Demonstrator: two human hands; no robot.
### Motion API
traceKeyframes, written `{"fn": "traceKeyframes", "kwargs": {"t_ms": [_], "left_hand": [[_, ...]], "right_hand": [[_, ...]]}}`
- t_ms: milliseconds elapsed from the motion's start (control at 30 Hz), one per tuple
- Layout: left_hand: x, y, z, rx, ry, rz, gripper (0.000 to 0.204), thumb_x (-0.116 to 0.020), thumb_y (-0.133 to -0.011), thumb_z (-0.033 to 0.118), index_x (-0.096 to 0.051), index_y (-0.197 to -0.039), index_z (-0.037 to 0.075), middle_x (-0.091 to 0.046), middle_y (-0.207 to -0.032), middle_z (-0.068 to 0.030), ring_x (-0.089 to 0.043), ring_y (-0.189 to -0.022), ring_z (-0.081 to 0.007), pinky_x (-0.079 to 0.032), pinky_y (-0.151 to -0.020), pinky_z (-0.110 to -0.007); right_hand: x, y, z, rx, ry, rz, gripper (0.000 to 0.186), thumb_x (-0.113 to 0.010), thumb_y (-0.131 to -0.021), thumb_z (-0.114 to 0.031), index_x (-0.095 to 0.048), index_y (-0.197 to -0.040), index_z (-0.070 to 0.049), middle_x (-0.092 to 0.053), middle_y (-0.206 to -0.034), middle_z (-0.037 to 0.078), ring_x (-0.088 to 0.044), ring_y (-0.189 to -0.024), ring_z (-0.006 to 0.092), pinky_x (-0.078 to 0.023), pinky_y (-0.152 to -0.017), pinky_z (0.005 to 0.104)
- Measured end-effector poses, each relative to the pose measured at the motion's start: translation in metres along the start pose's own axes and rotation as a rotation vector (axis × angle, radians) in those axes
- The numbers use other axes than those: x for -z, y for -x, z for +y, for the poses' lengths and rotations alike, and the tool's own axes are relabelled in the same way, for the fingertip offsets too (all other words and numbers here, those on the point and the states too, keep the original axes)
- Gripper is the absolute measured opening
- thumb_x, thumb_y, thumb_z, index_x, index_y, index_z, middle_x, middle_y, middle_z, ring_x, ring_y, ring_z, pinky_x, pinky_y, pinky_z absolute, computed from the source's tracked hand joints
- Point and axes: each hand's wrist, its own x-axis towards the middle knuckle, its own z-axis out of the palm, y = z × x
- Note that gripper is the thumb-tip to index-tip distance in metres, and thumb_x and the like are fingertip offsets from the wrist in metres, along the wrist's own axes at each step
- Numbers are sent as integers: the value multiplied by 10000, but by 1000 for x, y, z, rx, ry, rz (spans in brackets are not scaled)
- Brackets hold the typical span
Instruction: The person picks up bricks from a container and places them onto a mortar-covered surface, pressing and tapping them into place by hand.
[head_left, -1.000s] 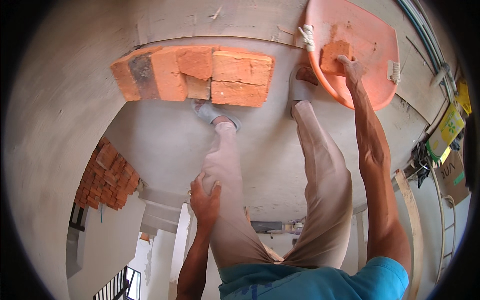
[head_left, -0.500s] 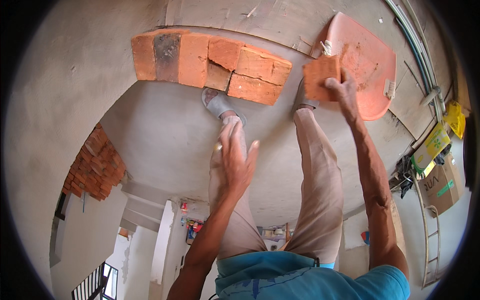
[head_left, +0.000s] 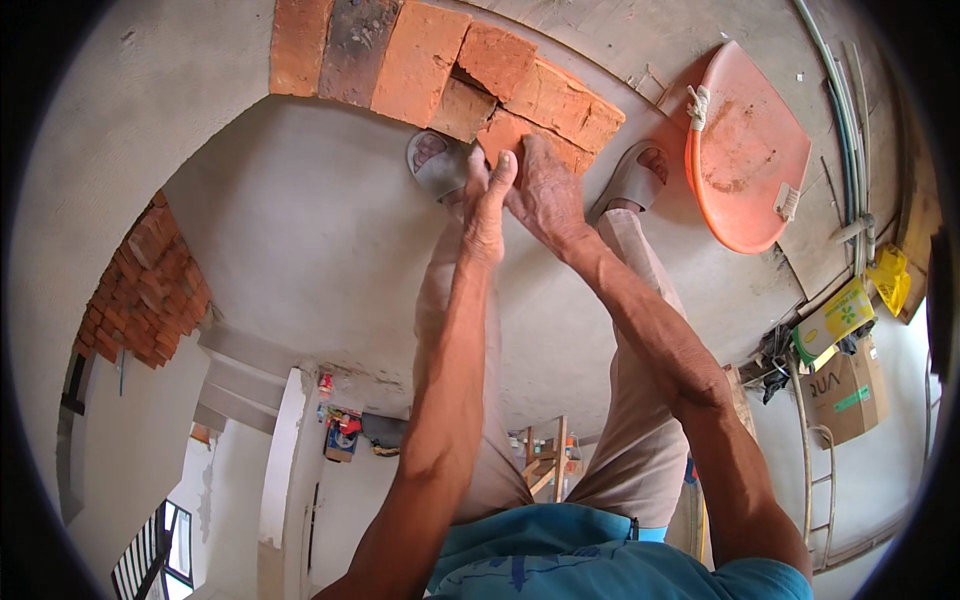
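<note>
An orange-red brick [head_left: 503, 134] sits between my hands at the near right end of a row of bricks [head_left: 415, 60]. My right hand [head_left: 550, 200] curls round its right side, fingertips bent over it. My left hand [head_left: 487, 205] is closed at its near left edge, thumb up, with the fingers partly hidden. The brick touches or nearly touches the row; I cannot tell which. One brick in the row is dark grey, and a dark gap shows beside a raised, broken-edged one.
An orange-pink plastic scoop-shaped basin [head_left: 750, 150] with rope handles lies right of my right foot. Grey pipes [head_left: 850, 140] run along the far right, near a cardboard box [head_left: 848, 392] and a ladder [head_left: 815, 480]. A brick pile [head_left: 145, 285] stands at left.
My right hand has carried the brick left from beside the basin to the row's end. My left hand has moved forward to meet it. The view has shifted slightly.
</note>
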Motion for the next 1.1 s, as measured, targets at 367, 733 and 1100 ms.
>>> {"fn": "traceKeyframes", "kwargs": {"t_ms": [367, 733, 1100], "left_hand": [[33, -63, 11, 71, -73, -68, 532, -786, -836, 97, -486, -1250, -49, -659, -1084, -128, -664, -939, -173, -561, -834, -318], [75, -76, -48, -245, -602, 403, 704, -754, -902, 212, -408, -1457, -49, -467, -1435, -241, -532, -1285, -314, -446, -1085, -417], [64, -66, -28, 152, 288, 468, 644, -658, -992, 215, -335, -1490, -34, -482, -1451, -219, -482, -1351, -410, -415, -1131, -561]], "right_hand": [[-33, 11, 29, 163, -96, -25, 689, -600, -740, 40, -425, -1407, 33, -559, -1070, 220, -580, -1049, 421, -519, -880, 486], [-57, -2, 58, -88, -112, 18, 691, -591, -821, 9, -375, -1477, 38, -538, -1315, 291, -596, -1170, 388, -510, -980, 423], [-79, -26, 58, -151, -737, -134, 637, -497, -789, -45, -476, -1418, 58, -665, -1178, 246, -679, -903, 301, -547, -839, 373]]}}
